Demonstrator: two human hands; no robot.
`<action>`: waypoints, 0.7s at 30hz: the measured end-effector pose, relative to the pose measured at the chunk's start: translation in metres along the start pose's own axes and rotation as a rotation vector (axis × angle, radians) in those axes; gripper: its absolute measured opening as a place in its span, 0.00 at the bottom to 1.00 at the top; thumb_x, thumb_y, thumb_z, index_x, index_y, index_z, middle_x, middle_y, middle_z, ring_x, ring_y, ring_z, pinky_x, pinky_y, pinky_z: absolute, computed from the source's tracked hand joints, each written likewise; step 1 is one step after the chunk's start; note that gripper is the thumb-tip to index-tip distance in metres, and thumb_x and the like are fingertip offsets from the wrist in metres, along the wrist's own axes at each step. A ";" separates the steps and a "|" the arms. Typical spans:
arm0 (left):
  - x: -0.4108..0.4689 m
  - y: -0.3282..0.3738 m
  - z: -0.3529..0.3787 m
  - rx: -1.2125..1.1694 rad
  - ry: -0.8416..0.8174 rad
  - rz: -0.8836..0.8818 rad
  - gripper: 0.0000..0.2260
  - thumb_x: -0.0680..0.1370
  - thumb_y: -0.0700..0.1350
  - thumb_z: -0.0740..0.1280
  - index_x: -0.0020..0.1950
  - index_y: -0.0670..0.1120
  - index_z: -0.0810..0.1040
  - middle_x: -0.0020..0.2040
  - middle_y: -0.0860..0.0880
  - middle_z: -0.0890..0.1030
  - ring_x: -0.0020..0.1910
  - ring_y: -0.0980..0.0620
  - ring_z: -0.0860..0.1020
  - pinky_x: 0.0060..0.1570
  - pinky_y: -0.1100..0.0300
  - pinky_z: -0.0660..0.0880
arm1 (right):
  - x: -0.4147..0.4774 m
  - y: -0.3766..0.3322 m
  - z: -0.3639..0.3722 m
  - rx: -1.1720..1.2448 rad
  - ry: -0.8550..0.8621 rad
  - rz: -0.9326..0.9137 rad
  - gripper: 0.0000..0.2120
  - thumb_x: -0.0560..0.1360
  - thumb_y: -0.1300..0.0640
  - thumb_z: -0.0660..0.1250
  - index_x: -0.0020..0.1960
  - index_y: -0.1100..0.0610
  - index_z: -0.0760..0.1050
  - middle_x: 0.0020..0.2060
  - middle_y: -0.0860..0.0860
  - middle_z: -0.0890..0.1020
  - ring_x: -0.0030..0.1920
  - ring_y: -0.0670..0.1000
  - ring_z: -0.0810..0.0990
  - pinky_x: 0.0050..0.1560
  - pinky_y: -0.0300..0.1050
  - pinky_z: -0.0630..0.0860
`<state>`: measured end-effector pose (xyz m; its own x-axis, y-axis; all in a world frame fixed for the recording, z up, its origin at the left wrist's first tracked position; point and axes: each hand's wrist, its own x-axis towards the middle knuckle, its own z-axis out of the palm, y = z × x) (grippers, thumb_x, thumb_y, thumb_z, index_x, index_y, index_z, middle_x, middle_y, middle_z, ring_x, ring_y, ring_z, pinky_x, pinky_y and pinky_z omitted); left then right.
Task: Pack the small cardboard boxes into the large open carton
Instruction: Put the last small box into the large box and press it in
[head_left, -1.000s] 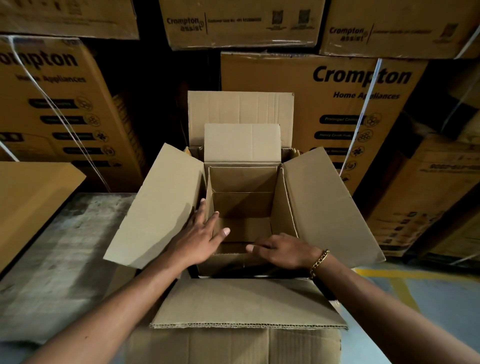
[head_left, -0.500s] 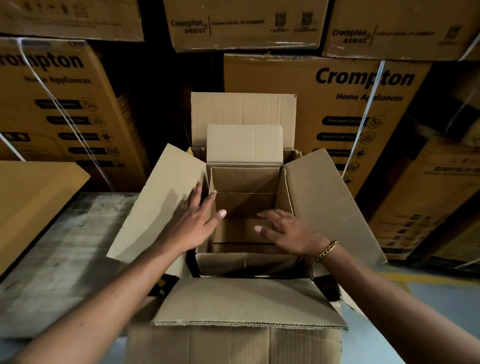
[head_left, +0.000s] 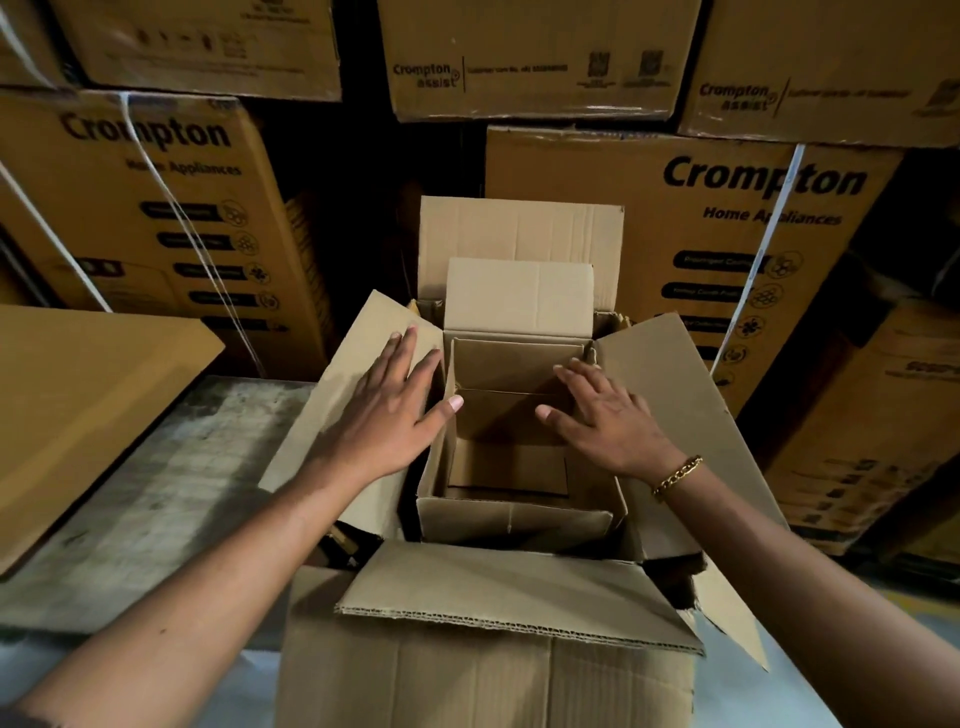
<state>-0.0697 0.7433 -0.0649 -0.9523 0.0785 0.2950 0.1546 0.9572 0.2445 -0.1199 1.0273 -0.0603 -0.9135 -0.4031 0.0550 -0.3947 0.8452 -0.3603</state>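
The small cardboard box (head_left: 514, 517) stands open-topped and seemingly empty inside the large carton (head_left: 488, 680), squarely between the hands, the left hand (head_left: 387, 415) flat on the carton's left flap (head_left: 332, 384) and the right hand (head_left: 608, 421) spread at the box's right wall (each grip open, fingers straight, holding nothing).

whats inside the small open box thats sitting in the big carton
Only its own folded bottom flaps show inside the small box, with nothing on them. Its near wall hides the front strip of the floor; the right hand covers part of its right side.
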 end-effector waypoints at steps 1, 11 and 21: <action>-0.001 -0.001 -0.009 0.025 0.036 0.014 0.33 0.81 0.66 0.52 0.82 0.51 0.54 0.83 0.48 0.41 0.81 0.48 0.41 0.77 0.45 0.50 | 0.004 -0.007 -0.004 -0.007 0.017 -0.009 0.41 0.73 0.25 0.45 0.81 0.44 0.52 0.81 0.47 0.52 0.80 0.54 0.50 0.75 0.62 0.51; -0.041 -0.100 -0.141 0.255 0.320 -0.108 0.34 0.80 0.68 0.46 0.81 0.50 0.57 0.83 0.46 0.44 0.81 0.46 0.44 0.77 0.45 0.50 | 0.065 -0.174 -0.026 -0.095 0.192 -0.265 0.37 0.77 0.29 0.48 0.81 0.45 0.52 0.82 0.48 0.47 0.81 0.51 0.45 0.78 0.58 0.46; -0.180 -0.309 -0.270 0.441 0.322 -0.330 0.35 0.80 0.69 0.45 0.82 0.52 0.54 0.83 0.49 0.41 0.81 0.49 0.40 0.77 0.47 0.43 | 0.132 -0.454 0.048 -0.052 0.246 -0.490 0.43 0.72 0.24 0.42 0.81 0.44 0.51 0.82 0.48 0.48 0.81 0.51 0.43 0.77 0.58 0.43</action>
<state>0.1250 0.3585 0.0556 -0.7938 -0.2620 0.5489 -0.3217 0.9467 -0.0133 -0.0566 0.5740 0.0659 -0.6156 -0.6649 0.4229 -0.7780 0.5983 -0.1919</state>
